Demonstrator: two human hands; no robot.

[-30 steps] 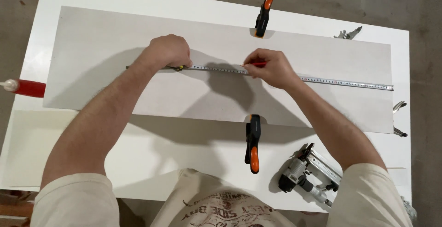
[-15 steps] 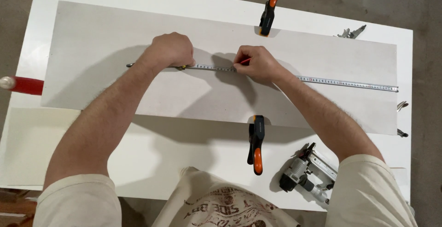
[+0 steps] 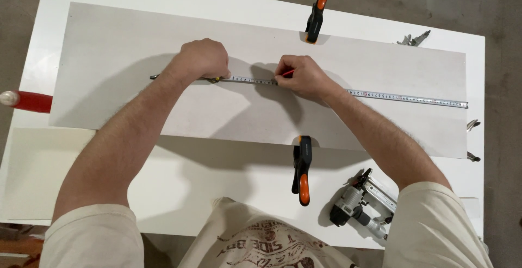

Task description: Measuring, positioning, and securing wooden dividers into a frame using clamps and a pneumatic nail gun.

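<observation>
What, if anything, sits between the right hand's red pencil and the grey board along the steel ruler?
Nothing visible does. The right hand holds the red pencil right at the steel ruler, which lies flat on the grey board. The left hand presses the ruler's other end, and both clamps grip the board's edges, away from the pencil.

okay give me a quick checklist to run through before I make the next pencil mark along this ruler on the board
1. Left hand pressing the steel ruler down: ok.
2. Ruler lying flat along the grey board: ok, as far as can be seen.
3. Far clamp on the board's far edge: ok.
4. Near clamp on the near edge: ok.
5. Red pencil in the right hand, tip at the ruler's edge: cannot tell, fingers hide the tip.
6. Nail gun lying off the board, away from both hands: ok.
</observation>
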